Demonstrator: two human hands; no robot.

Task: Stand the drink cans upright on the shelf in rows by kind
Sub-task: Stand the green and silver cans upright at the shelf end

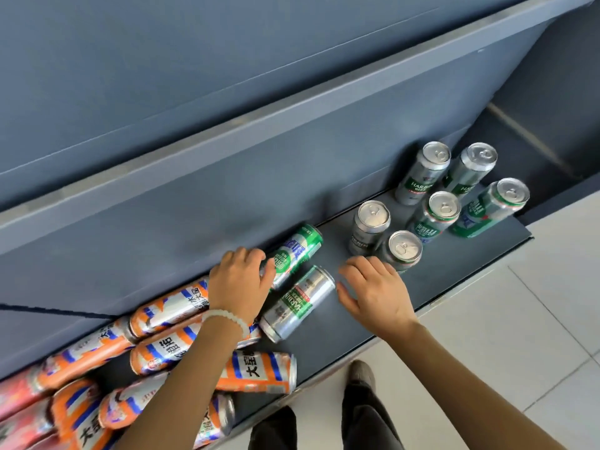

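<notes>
Several green-and-silver beer cans stand upright at the right end of the grey shelf. Two more lie on their sides mid-shelf: a green can and a silver Harbin can. My left hand curls round the near end of the lying green can. My right hand hovers with spread fingers just right of the Harbin can, holding nothing, close to the nearest upright can. Several orange-and-blue cans lie in a heap at the left, partly under my left forearm.
An upper shelf board overhangs the cans from behind. Red cans lie blurred at the far left. Pale floor tiles and my legs and shoe are below the shelf's front edge.
</notes>
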